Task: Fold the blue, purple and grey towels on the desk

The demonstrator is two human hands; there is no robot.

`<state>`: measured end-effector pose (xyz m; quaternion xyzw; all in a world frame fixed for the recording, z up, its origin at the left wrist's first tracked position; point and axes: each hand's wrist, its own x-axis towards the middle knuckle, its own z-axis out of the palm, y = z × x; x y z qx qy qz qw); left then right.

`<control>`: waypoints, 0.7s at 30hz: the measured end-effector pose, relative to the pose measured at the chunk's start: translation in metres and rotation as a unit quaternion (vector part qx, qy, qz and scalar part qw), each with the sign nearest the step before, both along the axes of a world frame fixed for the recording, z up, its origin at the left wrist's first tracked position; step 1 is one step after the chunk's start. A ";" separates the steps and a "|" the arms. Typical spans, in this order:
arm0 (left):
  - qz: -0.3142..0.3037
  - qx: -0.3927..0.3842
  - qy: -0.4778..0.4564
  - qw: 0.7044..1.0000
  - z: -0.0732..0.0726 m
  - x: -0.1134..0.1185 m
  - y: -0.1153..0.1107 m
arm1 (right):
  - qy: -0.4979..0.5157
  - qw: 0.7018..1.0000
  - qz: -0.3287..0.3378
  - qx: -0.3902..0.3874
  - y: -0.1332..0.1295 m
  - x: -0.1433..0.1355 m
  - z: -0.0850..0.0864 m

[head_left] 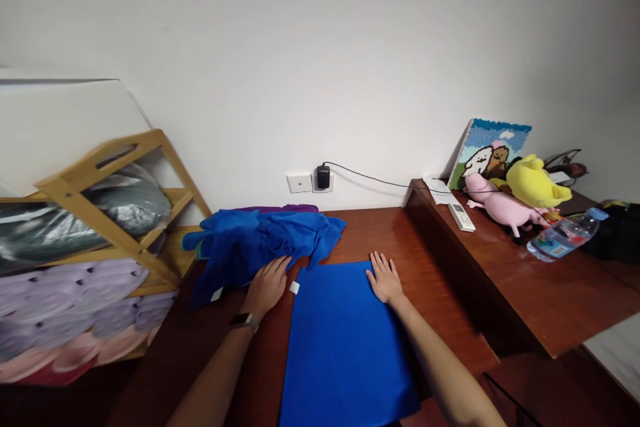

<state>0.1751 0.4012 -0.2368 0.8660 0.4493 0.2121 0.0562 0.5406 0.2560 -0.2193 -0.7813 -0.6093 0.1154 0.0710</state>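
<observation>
A smooth blue cloth point(345, 340) lies spread out flat on the brown wooden table, with a small white tag at its upper left edge. My right hand point(386, 278) rests on its upper right corner, palm down with the fingers stretched. My left hand point(270, 283) reaches to the front edge of a crumpled heap of blue cloth point(250, 240); its fingers are extended, and whether they press on the fabric or the wood beside it I cannot tell. A purple cloth point(300, 208) shows behind the heap.
A wooden shelf rack point(115, 213) stands at left, holding lilac and pink shoe-like items and a clear-wrapped bundle. The raised desk point(530, 293) at right bears a remote control point(461, 217), plush toys, a picture and a water bottle point(565, 237). A black charger point(323, 177) is plugged into the wall.
</observation>
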 end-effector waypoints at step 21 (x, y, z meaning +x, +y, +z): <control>-0.021 -0.048 0.077 0.996 -0.024 0.046 -0.017 | 0.012 0.994 0.105 0.042 0.024 -0.064 -0.006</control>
